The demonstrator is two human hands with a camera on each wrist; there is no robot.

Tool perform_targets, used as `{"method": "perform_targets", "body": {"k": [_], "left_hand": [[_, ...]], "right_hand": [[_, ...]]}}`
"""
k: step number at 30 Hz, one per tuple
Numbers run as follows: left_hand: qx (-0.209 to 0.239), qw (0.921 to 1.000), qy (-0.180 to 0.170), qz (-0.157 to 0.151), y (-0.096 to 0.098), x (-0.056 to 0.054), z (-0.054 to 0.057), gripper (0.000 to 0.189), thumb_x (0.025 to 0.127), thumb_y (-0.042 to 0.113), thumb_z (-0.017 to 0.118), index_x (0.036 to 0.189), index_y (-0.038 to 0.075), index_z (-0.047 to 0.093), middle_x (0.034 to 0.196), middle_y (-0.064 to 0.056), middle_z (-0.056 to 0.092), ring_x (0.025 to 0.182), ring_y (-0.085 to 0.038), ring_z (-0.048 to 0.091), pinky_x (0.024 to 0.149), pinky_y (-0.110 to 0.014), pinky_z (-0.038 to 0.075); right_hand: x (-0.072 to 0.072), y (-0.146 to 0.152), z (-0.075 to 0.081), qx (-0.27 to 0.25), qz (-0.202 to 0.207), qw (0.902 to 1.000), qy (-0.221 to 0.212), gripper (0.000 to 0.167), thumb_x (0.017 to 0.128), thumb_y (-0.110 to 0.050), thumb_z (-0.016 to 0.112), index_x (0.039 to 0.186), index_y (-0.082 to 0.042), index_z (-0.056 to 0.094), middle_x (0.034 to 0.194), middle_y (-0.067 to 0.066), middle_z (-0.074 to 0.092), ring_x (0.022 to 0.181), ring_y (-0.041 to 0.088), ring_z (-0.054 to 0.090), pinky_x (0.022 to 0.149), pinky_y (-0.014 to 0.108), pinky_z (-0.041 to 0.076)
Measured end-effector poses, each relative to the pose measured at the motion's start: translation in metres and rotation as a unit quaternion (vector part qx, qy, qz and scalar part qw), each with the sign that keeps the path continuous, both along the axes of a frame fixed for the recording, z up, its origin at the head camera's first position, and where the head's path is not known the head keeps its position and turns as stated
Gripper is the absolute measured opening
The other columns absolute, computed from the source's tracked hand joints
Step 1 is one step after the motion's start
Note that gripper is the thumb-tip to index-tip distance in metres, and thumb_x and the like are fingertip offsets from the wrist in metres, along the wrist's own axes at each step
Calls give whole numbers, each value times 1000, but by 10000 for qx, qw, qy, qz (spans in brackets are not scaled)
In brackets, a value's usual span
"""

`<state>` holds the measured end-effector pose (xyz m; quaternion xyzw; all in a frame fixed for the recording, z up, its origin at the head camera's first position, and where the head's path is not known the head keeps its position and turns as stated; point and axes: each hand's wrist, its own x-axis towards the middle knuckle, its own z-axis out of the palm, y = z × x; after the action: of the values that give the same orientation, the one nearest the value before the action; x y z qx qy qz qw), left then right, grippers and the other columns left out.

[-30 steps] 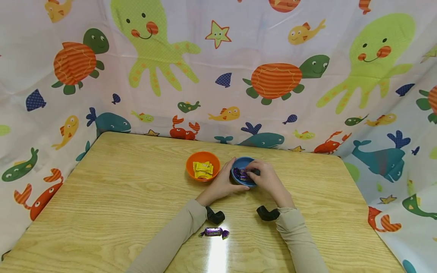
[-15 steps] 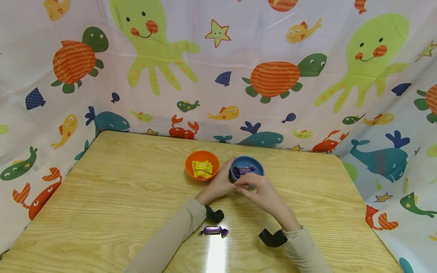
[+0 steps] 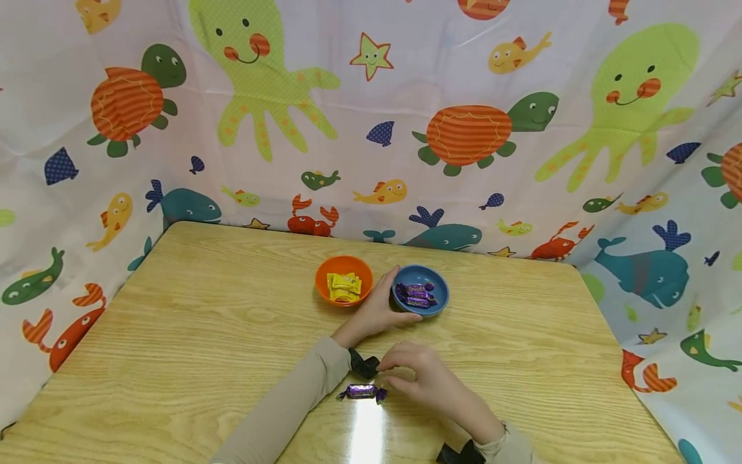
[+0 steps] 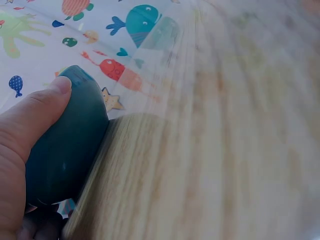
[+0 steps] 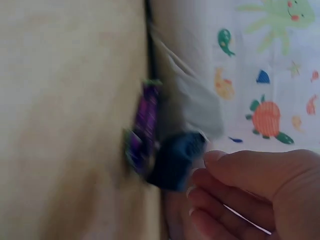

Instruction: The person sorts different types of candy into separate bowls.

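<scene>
My left hand (image 3: 377, 314) holds a small blue bowl (image 3: 442, 293) by its near left side, the thumb across its outer wall. The same bowl (image 4: 70, 145) fills the left part of the left wrist view, with the thumb on its rim. Several purple-wrapped candies (image 3: 418, 296) lie inside. One more purple candy (image 3: 362, 391) with twisted ends lies on the table near the left sleeve. Just above and right of it hovers my right hand (image 3: 429, 380), fingers loosely bent and nothing between them; the right wrist view shows that candy (image 5: 145, 117) apart from the fingertips.
An orange bowl (image 3: 321, 283) with several yellow-wrapped candies (image 3: 344, 288) stands left of the blue bowl. A black wrist camera mount (image 3: 363, 365) sits on the left wrist beside the loose candy. Behind the wooden table (image 3: 220, 309) hangs a sea-animal curtain (image 3: 348, 103).
My right hand has come out of the blue bowl, leaving a purple candy there, and moved toward me to the loose candy. The left hand stays at the bowl.
</scene>
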<state>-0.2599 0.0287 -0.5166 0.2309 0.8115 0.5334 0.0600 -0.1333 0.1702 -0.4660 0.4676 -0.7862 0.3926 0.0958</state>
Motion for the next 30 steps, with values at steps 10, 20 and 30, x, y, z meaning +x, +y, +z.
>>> {"method": "perform_targets", "body": {"k": [10,20,30], "left_hand": [[31,10000,68,9,1,1,1,116,75,45,86,160,12,15,163,-9,20,148,-28,23,118,-51,24],[-12,10000,68,38,1,1,0,116,76,45,86,160,12,14,163,-10,20,148,-28,22,117,-51,25],[-55,9999,89,59,2,1,1,115,76,45,86,160,10,15,163,-11,20,148,-29,23,117,-51,25]], "right_hand": [[18,-13,-16,716,-319,9966,239,17,77,-1,82,91,-7,75,91,-2,70,86,8,63,80,17,51],[23,-21,-23,952,-668,9908,695,20,72,-3,84,86,-10,71,88,-4,65,83,8,59,77,14,49],[26,-19,-19,1103,-425,9924,327,20,71,0,82,84,-11,71,87,-7,65,82,4,58,75,11,48]]}}
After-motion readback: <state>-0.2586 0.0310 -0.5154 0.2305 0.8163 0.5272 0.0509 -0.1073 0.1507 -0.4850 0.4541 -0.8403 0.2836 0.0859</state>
